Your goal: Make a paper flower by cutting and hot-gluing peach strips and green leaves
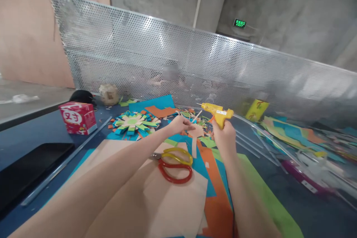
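Note:
My right hand [225,134] is wrapped round the handle of a yellow hot glue gun [217,113], its nozzle pointing left. Fingers pinched, my left hand [180,124] holds a pale paper piece with strips [197,131] sticking out, left of and below the gun. Scissors [177,165] with one yellow and one red handle lie beneath my arms on pale paper sheets [178,204]. To the left of my left hand rests a layered paper flower [132,122] in green, blue and orange. My right fingertips are partly hidden behind the gun.
A pink box [78,118], a black flat device [33,171] and a clear stick [67,161] are on the left. Orange paper [219,208] and green paper [267,193] lie under my right arm. A purple tool [306,178] sits right. A perforated metal screen [195,63] stands behind.

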A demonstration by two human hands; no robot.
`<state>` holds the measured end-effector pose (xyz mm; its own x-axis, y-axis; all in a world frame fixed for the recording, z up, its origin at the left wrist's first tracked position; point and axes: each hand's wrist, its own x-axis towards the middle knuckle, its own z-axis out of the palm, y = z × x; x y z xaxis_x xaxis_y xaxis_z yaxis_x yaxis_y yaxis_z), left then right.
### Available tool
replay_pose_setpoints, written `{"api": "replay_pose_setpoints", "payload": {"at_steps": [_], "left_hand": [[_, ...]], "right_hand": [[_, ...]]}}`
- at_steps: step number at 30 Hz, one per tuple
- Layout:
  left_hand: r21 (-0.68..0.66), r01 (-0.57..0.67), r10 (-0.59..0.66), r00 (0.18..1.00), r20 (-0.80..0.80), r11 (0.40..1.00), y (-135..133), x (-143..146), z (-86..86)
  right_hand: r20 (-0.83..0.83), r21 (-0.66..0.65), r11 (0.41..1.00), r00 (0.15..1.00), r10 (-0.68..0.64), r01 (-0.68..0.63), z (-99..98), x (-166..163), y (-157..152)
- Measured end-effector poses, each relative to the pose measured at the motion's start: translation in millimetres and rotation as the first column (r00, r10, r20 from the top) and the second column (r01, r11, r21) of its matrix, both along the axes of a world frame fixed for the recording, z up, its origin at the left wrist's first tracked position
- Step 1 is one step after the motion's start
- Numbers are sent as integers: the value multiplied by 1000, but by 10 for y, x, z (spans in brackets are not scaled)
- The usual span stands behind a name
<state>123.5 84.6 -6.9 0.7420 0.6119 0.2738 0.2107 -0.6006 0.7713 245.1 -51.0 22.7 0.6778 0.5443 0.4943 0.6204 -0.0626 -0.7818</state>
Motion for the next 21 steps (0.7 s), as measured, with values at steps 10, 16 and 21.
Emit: {"api": "replay_pose_setpoints", "payload": {"at_steps": [10, 16, 21], "left_hand": [[100, 88, -47, 932, -361, 991, 501, 348, 447], [-6, 80, -79, 962, -260, 997, 510, 320, 582], [-167, -70, 77, 996, 38, 983, 379, 201, 647]], "right_hand": [[36, 23, 995, 994, -102, 101, 28, 64, -40], [56, 52, 994, 993, -104, 101, 17, 71, -29], [49, 84, 993, 995, -82, 77, 4, 93, -26]]}}
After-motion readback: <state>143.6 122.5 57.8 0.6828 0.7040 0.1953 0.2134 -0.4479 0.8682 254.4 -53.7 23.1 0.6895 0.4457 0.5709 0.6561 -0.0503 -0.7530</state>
